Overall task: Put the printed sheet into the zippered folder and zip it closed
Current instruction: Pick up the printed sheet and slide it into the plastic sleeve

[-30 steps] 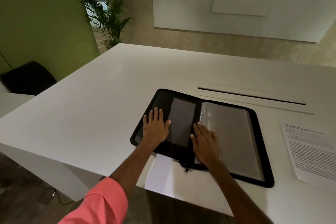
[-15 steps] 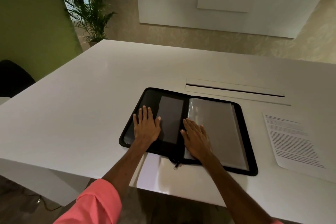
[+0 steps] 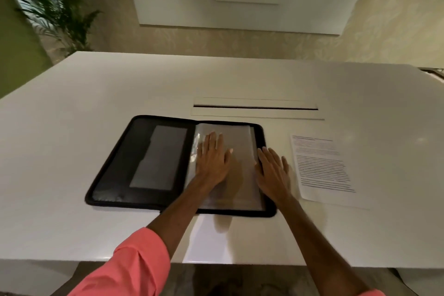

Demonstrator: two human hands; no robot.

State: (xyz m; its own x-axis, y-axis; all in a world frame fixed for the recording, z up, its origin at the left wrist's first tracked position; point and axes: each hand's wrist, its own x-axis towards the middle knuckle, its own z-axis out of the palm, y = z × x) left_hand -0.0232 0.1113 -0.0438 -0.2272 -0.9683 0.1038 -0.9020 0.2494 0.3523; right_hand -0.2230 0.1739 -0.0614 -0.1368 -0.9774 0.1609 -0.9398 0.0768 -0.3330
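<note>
The black zippered folder (image 3: 134, 151) lies open flat on the white table (image 3: 72, 127). Its left half has a dark mesh pocket, and its right half holds clear plastic sleeves (image 3: 240, 142). My left hand (image 3: 212, 158) rests flat on those sleeves with fingers straight. My right hand (image 3: 274, 173) lies flat over the folder's right edge, fingers spread, partly on the table. The printed sheet (image 3: 322, 170) sits on the table just right of my right hand, apart from the folder.
A long cable slot (image 3: 254, 107) is cut into the table behind the folder. A potted palm (image 3: 55, 14) stands at the back left by a green wall. The table's near edge runs just below my forearms.
My left hand moved from the folder's left half onto the right-hand sleeves. My right hand slid from near the spine to the folder's right edge, toward the sheet. The view turned right.
</note>
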